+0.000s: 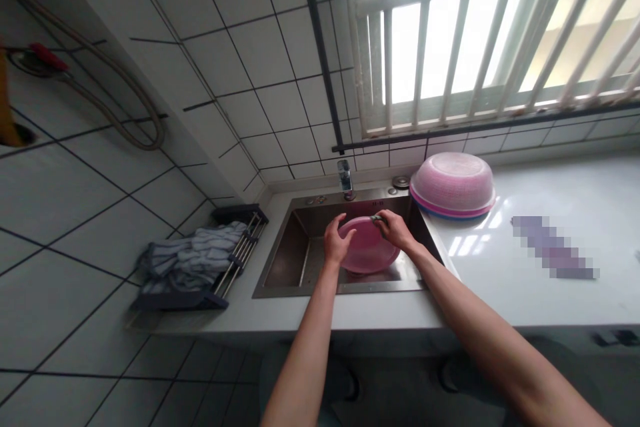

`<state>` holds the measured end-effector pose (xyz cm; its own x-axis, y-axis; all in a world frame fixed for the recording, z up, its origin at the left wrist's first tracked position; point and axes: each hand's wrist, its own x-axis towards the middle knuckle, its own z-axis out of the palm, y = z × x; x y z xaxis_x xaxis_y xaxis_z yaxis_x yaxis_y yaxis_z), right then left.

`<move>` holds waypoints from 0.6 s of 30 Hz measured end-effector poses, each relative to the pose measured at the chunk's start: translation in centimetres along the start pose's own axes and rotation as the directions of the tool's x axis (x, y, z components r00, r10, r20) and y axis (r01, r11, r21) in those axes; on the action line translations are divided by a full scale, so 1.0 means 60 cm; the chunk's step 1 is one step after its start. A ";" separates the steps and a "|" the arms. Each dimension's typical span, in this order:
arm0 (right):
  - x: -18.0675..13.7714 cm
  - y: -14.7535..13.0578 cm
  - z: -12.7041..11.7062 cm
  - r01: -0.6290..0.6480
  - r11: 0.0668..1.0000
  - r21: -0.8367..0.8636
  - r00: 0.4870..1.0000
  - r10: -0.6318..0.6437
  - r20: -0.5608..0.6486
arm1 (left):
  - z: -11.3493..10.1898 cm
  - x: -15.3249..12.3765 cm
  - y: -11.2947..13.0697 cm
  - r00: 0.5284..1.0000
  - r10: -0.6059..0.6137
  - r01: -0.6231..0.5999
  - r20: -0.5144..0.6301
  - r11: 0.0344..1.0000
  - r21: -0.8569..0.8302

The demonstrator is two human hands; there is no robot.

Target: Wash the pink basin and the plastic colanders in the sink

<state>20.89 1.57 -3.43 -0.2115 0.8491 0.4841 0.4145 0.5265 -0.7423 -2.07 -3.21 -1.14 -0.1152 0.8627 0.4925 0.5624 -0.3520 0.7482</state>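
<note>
A pink plastic basin (367,250) is in the steel sink (283,250), its inside facing me. My left hand (337,240) is at the basin's left rim with thumb and fingers spread apart; whether it bears any of the basin's weight I cannot tell. At the upper right of the rim, my right hand (394,229) is closed on a small green-and-pale thing (379,218), mostly hidden by the fingers; its kind does not show. The faucet (345,179) rises behind the basin.
Right of the sink, upturned pink and blue basins (453,183) are stacked on the white counter (505,293). A blurred-out flat item (553,247) lies farther right. On the left, a dark rack (240,257) holds striped cloth (200,253). A barred window (475,33) is above.
</note>
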 end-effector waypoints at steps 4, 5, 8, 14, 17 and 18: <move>-0.003 -0.024 0.018 0.060 0.997 0.058 0.997 -0.063 0.054 | 0.004 0.001 0.011 0.996 0.059 -0.064 0.074 0.995 0.076; -0.004 -0.029 0.020 0.064 0.996 0.067 0.996 -0.068 0.053 | 0.005 0.001 0.011 0.996 0.048 -0.053 0.070 0.996 0.075; -0.004 -0.041 0.022 0.072 0.997 0.011 0.997 -0.072 0.029 | 0.010 -0.001 0.006 0.997 -0.005 0.005 0.080 1.000 -0.008; 0.000 -0.035 0.006 0.097 0.992 -0.085 0.995 -0.098 -0.007 | 0.011 0.002 -0.004 0.998 -0.064 0.065 0.011 0.989 -0.131; 0.000 -0.022 -0.002 0.054 0.997 -0.051 0.998 -0.056 -0.023 | 0.000 0.007 -0.008 0.985 -0.140 0.122 -0.101 0.978 -0.167; 0.000 -0.020 -0.003 0.049 0.998 -0.041 0.998 -0.050 -0.027 | -0.005 0.008 -0.009 0.980 -0.154 0.132 -0.129 0.977 -0.166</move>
<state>20.54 0.93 -2.45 -0.2083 0.8202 0.5328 0.4398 0.5651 -0.6980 -2.66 -2.70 -1.17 -0.3050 0.8527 0.4242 0.3988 -0.2901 0.8699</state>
